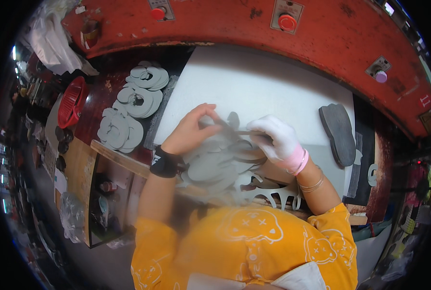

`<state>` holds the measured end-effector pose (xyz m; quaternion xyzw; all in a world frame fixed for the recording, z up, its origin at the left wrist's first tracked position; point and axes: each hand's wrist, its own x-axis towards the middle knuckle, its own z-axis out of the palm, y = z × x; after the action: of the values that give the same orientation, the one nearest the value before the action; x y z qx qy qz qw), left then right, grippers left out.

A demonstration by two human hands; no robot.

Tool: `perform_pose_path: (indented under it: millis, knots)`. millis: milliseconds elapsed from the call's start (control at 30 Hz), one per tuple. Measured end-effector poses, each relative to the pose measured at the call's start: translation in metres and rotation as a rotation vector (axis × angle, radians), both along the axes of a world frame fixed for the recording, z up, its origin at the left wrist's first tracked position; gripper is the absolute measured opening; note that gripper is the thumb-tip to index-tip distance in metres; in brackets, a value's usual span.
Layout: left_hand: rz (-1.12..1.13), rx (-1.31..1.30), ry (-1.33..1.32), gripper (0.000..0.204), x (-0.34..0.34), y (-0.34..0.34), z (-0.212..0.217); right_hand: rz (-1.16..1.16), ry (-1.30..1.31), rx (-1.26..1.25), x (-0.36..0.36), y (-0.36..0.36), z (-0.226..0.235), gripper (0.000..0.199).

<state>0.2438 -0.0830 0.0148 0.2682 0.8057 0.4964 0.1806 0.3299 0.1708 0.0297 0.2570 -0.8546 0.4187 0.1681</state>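
My left hand (191,131), bare with a black wristband, has thumb and forefinger closed around the edge of a thin grey cut piece (229,126), blurred by motion. Across from it, my right hand (276,139) wears a white glove with a pink cuff. Its fingers are curled round a flat grey piece (260,135) that is partly hidden by the glove. Below both hands lies a loose heap of grey cut pieces (210,166), several of them rounded. Scrap with cut-out openings (278,197) lies at the heap's near right.
A white board (254,77) spans the worktop; a dark sole-shaped piece (338,135) lies at its right. Stacks of grey curved pieces (140,101) stand left. Behind rises a red machine beam (225,24) with a red button (287,22). A red basket (73,102) sits far left.
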Motion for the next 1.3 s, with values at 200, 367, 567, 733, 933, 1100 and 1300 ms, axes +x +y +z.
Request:
perform_pose_path:
  millis: [200,367,567,733,933,1100,1300]
  knots:
    - [-0.109,0.352,-0.231,0.033,0.002,0.013,0.018,0.136,-0.001,-0.025,0.003,0.000,0.028,0.029]
    - [-0.143,0.442,-0.486,0.010,0.007,0.003,0.026,0.163,-0.439,-0.058,-0.002,0.012,0.070,0.036]
    - [-0.042,0.471,-0.460,0.014,0.029,0.013,0.037,0.115,-0.568,0.103,-0.006,0.028,0.106,0.044]
    - [0.123,0.402,-0.385,0.023,0.058,-0.011,0.048,0.244,-0.683,-0.117,-0.006,0.023,0.084,0.048]
    - [0.314,-0.441,0.181,0.037,0.084,-0.017,0.013,-0.041,-0.478,0.449,-0.010,-0.015,0.000,0.044]
    - [0.269,-0.387,0.549,0.029,0.094,-0.010,-0.001,-0.126,-0.236,0.535,-0.007,-0.019,-0.021,0.047]
    - [0.100,-0.141,0.519,0.023,0.130,-0.013,0.008,-0.062,0.186,0.406,0.006,-0.017,-0.002,0.037]
